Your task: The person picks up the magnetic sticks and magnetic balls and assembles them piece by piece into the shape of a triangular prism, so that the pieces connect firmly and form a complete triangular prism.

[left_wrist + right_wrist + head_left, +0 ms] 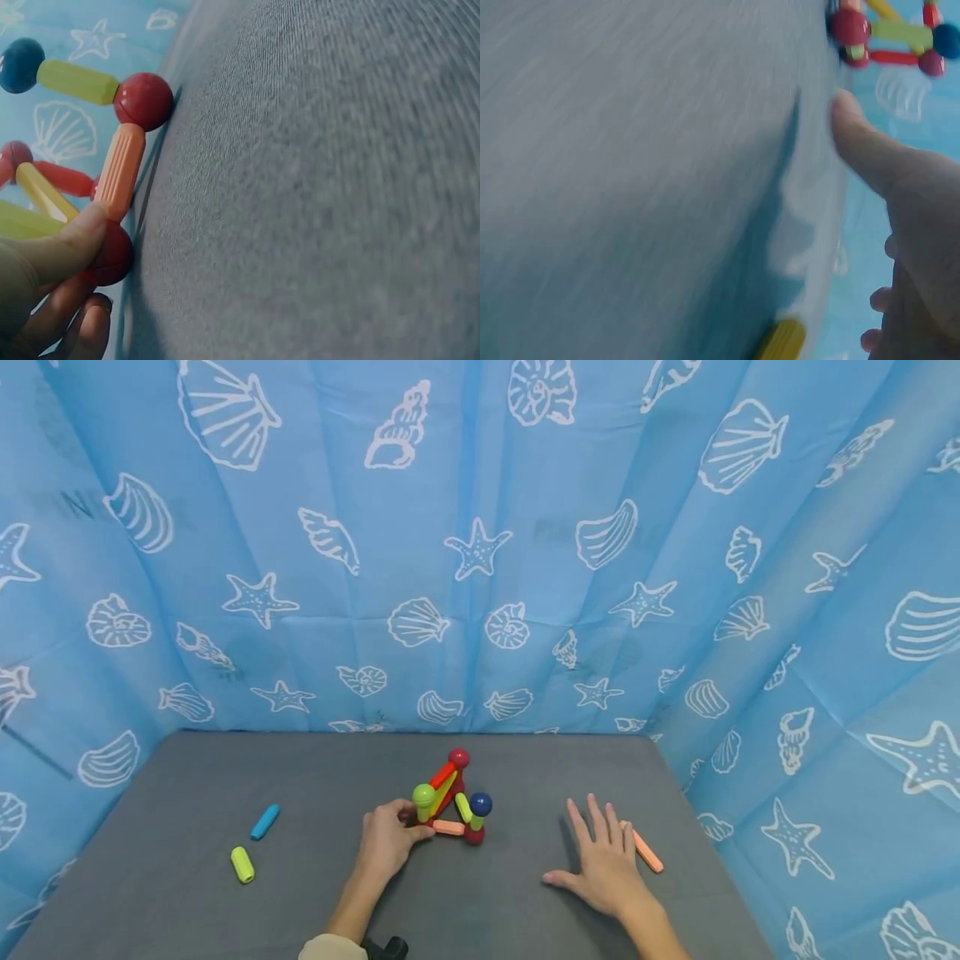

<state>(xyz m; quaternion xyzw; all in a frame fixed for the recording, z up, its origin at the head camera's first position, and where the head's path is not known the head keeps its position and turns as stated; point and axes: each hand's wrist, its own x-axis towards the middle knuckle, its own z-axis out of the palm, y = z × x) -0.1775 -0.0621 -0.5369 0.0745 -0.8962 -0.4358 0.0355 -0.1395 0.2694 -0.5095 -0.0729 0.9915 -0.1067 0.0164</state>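
Note:
A small frame of rods and balls stands mid-table, with a dark blue ball [481, 803], a green ball [423, 795] and a red ball [459, 757] on top. My left hand [386, 842] grips its lower left corner; in the left wrist view the thumb and fingers of that hand [56, 277] pinch the red ball [112, 255] beside an orange rod [121, 172]. My right hand [602, 864] hovers with fingers spread, holding nothing, beside a loose orange rod [647, 852] partly hidden behind it. In the right wrist view its thumb is blurred.
On the left part of the grey table [315, 777] lie a blue rod [266, 822] and a short yellow-green rod [242, 865]. A blue curtain [465, 610] with white shell prints hangs behind the table and along its sides.

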